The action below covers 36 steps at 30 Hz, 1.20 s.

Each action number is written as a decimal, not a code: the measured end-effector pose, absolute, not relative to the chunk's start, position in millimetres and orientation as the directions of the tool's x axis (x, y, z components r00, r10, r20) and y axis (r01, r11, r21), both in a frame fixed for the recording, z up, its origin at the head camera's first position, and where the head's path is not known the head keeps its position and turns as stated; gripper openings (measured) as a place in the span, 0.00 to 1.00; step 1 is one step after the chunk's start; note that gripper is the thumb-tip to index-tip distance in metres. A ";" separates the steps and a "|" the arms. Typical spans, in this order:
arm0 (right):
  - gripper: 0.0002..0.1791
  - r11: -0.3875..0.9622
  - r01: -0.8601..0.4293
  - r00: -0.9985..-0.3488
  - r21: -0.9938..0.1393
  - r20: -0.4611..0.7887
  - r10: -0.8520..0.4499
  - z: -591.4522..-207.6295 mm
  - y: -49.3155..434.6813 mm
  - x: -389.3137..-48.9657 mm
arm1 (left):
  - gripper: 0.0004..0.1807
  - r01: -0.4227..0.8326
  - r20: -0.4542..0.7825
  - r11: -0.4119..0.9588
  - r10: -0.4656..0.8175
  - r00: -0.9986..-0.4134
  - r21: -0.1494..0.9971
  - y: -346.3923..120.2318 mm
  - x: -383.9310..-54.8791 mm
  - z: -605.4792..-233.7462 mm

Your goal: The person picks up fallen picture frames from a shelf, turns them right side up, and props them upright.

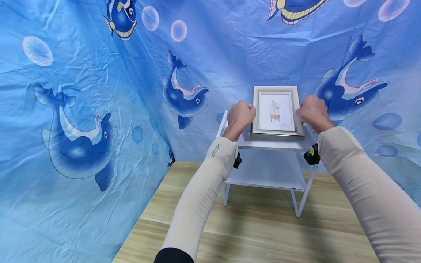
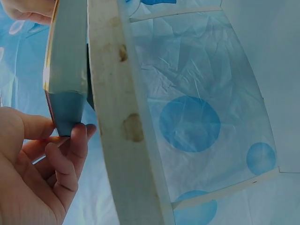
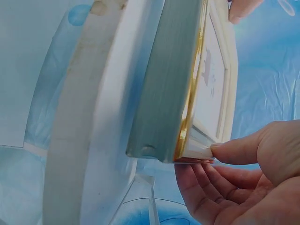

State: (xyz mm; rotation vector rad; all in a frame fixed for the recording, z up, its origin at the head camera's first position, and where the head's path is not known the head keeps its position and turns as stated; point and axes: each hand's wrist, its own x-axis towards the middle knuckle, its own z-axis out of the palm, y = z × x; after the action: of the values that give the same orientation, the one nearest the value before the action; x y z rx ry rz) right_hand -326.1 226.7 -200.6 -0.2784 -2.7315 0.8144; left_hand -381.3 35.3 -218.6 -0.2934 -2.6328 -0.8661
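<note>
A picture frame [image 1: 277, 109] with a pale border and gold edging is tilted back at the white table [image 1: 245, 141]. It shows a small drawing of a plant in an orange pot on legs. My left hand [image 1: 241, 116] grips its left side, thumb in front and fingers behind in the left wrist view. On the other side my right hand [image 1: 314, 112] pinches the frame's edge, and the right wrist view shows the thumb [image 3: 236, 150] on the front border. The frame's thick grey-green side lies close to the tabletop; whether its whole underside touches is hidden.
The table has a lower shelf [image 1: 268, 170] and thin white metal legs [image 1: 297, 208] on a wood-patterned floor [image 1: 256, 226]. Blue cloth [image 1: 210, 47] printed with dolphins and fish hangs behind and to the left. Black wrist devices [image 1: 311, 155] sit under both cuffs.
</note>
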 end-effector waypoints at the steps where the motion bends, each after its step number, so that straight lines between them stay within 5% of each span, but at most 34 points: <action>1: 0.13 0.826 0.105 -0.942 -0.554 0.211 0.261 -200.2 226.5 -326.1 | 0.24 0.305 0.396 0.786 0.084 -0.914 0.537 35.3 -380.9 -218.5; 15: 0.19 0.810 0.067 -0.946 -0.583 0.220 0.237 -197.1 223.3 -327.5 | 0.15 0.400 0.462 0.669 0.096 -0.882 0.626 34.2 -377.5 -218.0; 36: 0.25 0.806 0.005 -0.933 -0.592 0.287 0.217 -194.7 221.0 -320.8 | 0.13 0.495 0.566 0.652 0.121 -0.816 0.575 28.6 -376.5 -217.2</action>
State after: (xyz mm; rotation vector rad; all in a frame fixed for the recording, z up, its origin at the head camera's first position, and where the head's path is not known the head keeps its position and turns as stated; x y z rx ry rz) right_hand -320.8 221.0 -194.7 -0.1686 -2.6496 0.8678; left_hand -376.5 28.6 -217.2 -0.4807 -2.3846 -1.0316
